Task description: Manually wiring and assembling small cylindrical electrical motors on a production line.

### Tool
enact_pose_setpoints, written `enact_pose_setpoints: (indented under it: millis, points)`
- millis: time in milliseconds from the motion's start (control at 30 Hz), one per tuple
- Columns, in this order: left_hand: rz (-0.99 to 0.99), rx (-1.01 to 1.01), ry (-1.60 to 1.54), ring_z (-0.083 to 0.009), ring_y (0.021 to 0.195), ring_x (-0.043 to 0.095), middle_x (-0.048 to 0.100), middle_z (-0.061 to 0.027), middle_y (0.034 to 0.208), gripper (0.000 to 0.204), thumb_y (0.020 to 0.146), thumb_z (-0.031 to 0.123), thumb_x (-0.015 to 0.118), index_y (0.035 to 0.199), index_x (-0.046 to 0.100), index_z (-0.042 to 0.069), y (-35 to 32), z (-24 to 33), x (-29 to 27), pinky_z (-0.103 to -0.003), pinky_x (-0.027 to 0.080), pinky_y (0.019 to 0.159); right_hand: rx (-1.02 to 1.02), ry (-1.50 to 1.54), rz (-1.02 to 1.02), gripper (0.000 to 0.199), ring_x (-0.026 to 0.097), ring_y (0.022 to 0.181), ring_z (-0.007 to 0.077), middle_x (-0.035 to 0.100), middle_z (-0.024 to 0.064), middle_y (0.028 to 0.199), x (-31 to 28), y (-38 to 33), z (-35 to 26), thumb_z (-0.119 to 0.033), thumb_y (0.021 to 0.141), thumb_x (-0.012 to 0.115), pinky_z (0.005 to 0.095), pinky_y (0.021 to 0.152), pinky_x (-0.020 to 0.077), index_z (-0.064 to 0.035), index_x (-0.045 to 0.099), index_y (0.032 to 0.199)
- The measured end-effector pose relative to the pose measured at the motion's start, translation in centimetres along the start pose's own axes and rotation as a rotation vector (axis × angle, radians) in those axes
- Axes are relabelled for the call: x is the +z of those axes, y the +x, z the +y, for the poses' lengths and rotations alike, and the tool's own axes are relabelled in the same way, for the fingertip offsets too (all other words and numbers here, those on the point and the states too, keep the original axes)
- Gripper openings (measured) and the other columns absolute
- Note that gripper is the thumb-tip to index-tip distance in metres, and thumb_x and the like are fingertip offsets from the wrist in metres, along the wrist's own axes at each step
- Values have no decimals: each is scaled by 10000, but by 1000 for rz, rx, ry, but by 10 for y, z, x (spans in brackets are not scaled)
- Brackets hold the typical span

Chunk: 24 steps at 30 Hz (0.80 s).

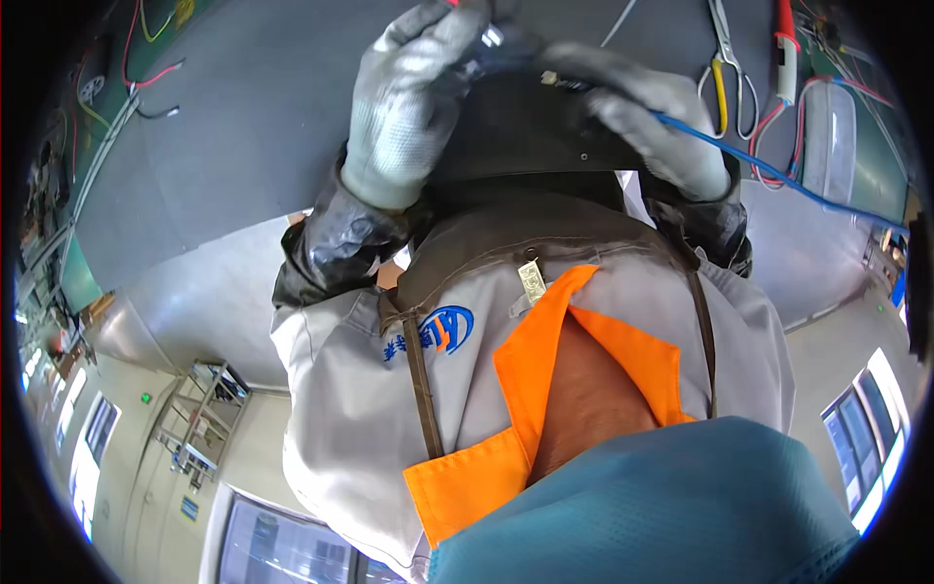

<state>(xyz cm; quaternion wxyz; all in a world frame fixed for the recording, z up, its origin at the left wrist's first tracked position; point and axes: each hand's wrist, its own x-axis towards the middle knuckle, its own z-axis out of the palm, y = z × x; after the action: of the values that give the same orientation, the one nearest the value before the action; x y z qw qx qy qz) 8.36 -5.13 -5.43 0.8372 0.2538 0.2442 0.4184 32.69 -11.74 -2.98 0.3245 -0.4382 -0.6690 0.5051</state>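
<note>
Thin blue wire (pixel 778 175) in gloved right hand (pixel 662 122)

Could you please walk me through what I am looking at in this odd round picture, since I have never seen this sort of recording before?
This is one view from a wide fisheye camera worn on a person's head, so straight edges bend near the rim. It looks steeply down the person's own chest, showing a grey jacket with an orange collar. At the top, both hands wear grey work gloves. The left hand and the right hand grip a dark curved part between them. The right hand also holds a blue cable trailing off to the right. Beyond lies a grey work mat, with scissors and a red-handled tool on it, plus loose wires at the left.
</note>
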Motion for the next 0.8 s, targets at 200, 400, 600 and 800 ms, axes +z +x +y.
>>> enact_pose_setpoints:
  millis: [200, 400, 600, 800]
  points:
    - [68, 195, 372, -169, 889, 705, 730, -104, 1023, 240, 1052, 110, 556, 1180, 672, -57, 25, -31, 25, -296, 566, 815, -146, -197, 593, 511, 661, 799, 130, 723, 108, 965, 8, -11, 15, -30, 982, 620, 257, 765, 533, 35, 507, 1476]
    - [-79, 471, 922, -208, 970, 716, 739, -150, 1085, 340, 972, 31, 515, 1259, 667, -68, 20, -30, 26, -309, 573, 875, -156, -184, 624, 498, 637, 722, 117, 735, 98, 881, 25, -3, 7, -44, 980, 656, 232, 696, 506, 22, 528, 1458]
    - [-95, 677, 1172, -198, 972, 717, 745, -145, 1083, 337, 936, 20, 562, 1241, 662, -84, 27, -29, 24, -316, 576, 866, -193, -402, 653, 515, 604, 679, 110, 734, 106, 874, 27, -1, 9, -54, 976, 663, 244, 665, 500, 24, 519, 1464]
    - [-6, 210, 203, -183, 965, 709, 739, -125, 1098, 295, 1050, 70, 513, 1300, 613, -50, 27, -52, 33, -295, 555, 880, -198, -107, 638, 638, 643, 868, 121, 616, 139, 1390, 12, -4, 40, -239, 946, 686, 222, 786, 494, 85, 502, 1463]
